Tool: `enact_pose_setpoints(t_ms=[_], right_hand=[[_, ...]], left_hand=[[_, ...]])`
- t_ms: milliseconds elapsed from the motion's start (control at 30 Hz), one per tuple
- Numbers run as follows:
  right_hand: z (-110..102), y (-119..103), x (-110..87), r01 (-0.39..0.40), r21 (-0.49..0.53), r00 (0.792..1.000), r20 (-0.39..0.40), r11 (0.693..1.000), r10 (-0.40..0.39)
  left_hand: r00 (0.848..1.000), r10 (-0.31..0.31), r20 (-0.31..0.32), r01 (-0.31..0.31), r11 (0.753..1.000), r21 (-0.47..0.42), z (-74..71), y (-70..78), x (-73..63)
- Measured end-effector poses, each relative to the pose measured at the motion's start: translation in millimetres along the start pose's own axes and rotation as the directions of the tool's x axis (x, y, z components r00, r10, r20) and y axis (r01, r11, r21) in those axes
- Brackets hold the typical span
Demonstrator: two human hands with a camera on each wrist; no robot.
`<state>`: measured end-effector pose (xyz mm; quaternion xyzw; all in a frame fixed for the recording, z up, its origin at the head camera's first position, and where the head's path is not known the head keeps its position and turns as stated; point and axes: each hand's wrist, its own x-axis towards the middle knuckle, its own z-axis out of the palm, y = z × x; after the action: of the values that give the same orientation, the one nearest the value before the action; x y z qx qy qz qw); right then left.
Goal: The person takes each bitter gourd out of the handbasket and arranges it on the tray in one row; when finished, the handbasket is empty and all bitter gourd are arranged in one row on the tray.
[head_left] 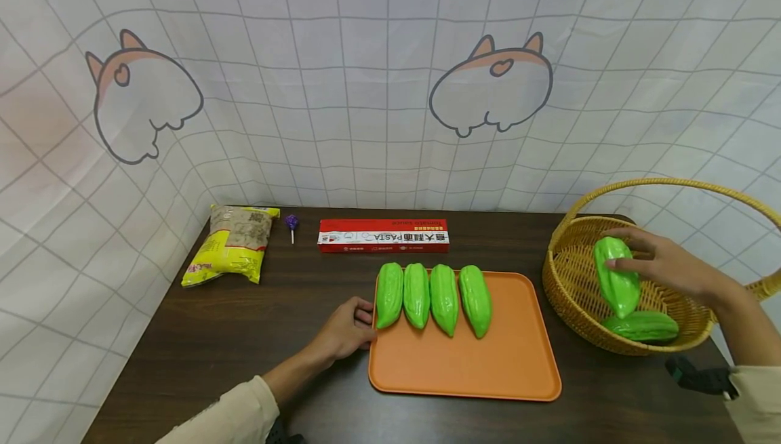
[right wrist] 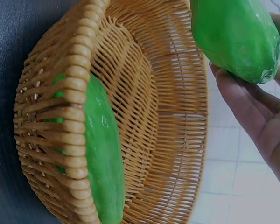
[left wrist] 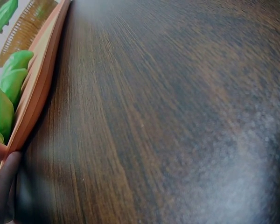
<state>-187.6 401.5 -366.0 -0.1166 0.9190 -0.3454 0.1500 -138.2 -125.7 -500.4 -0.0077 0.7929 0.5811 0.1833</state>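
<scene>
My right hand (head_left: 662,261) grips a bright green, ridged bitter melon (head_left: 616,278) above the wicker basket (head_left: 564,295). Another bitter melon (right wrist: 104,149) lies at the bottom of the basket, against its near wall. At the left edge of the orange tray (head_left: 464,369), my left hand (head_left: 346,329) pinches the rim, as the left wrist view shows with its fingers (left wrist: 8,170) on the edge. Several bitter melons (head_left: 443,300) lie side by side along the back and left of the tray, their long axes pointing toward me.
A red pasta box (head_left: 383,236) lies behind the tray. Farther left are a purple lollipop (head_left: 291,222) and a yellow bag (head_left: 234,244). The basket's tall handle (head_left: 665,183) arches near my right wrist. A white grid-patterned cloth (head_left: 366,91) hangs behind the dark wooden table (head_left: 244,322).
</scene>
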Motion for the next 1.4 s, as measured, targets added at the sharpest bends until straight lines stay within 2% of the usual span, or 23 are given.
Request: enact_pose_setpoints(t_ms=[100, 667, 933, 1233, 1400], right_hand=[[2.2, -1.7, -1.0, 0.012, 0.029, 1.0, 0.004, 1.0, -0.012], [10.0, -13.8, -3.1, 0.063, 0.048, 0.998, 0.0, 0.997, -0.063], [16.1, -17.1, -3.3, 0.108, -0.003, 0.994, -0.011, 0.994, -0.108], [20.7, -24.9, -3.3, 0.118, -0.044, 0.993, -0.011, 0.992, -0.118], [27.6, -30.7, -2.9, 0.109, 0.031, 0.994, 0.024, 0.994, -0.11]], left_hand=[[1.0, 0.003, 0.002, -0.003, 1.0, 0.0, -0.4, 0.3, -0.2], [1.0, 0.007, 0.002, -0.007, 1.0, -0.002, -0.9, 1.0, 0.5], [1.0, 0.002, 0.003, -0.002, 1.0, 0.013, -0.7, 1.4, 0.3], [1.0, 0.002, 0.004, -0.002, 1.0, 0.011, -0.7, 2.1, -0.7], [1.0, 0.006, 0.001, -0.006, 1.0, 0.006, -0.2, 1.2, -0.5]])
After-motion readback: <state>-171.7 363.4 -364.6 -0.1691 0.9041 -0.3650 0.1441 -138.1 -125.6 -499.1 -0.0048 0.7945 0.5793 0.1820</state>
